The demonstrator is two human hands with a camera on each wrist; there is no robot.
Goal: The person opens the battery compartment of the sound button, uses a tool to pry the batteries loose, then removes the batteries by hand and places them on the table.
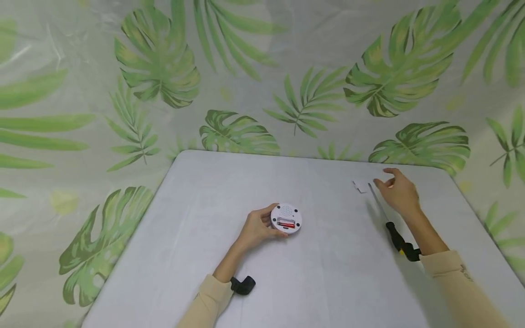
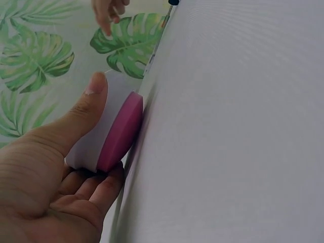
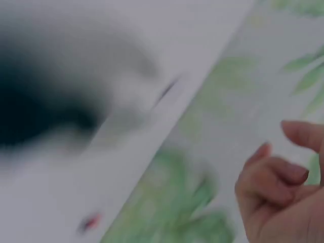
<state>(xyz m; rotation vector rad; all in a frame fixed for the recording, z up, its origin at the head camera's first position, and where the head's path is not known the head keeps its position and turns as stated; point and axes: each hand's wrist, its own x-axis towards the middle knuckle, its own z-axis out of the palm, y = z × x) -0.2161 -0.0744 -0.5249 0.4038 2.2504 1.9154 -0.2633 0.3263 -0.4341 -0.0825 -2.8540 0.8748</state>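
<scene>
My left hand [image 1: 255,228] grips a round white device [image 1: 285,211] by its left edge, fingers and thumb around the rim. Its face with the small speaker holes and dark feet is turned up, and a red battery [image 1: 285,223] sits in the uncovered compartment. A pink side [image 2: 121,132] shows on it in the left wrist view. Over at the right, my right hand [image 1: 398,193] hovers with loosely bent fingers and nothing between them. Beside and below it lies a screwdriver [image 1: 394,236] with a black and yellow handle, its shaft pointing toward the far edge.
A small white piece [image 1: 359,187] lies left of the screwdriver's tip. The white table [image 1: 229,177] ends at a leaf-patterned sheet [image 1: 242,132] behind it. Dark wrist mounts [image 1: 244,285] stick out beside both sleeves.
</scene>
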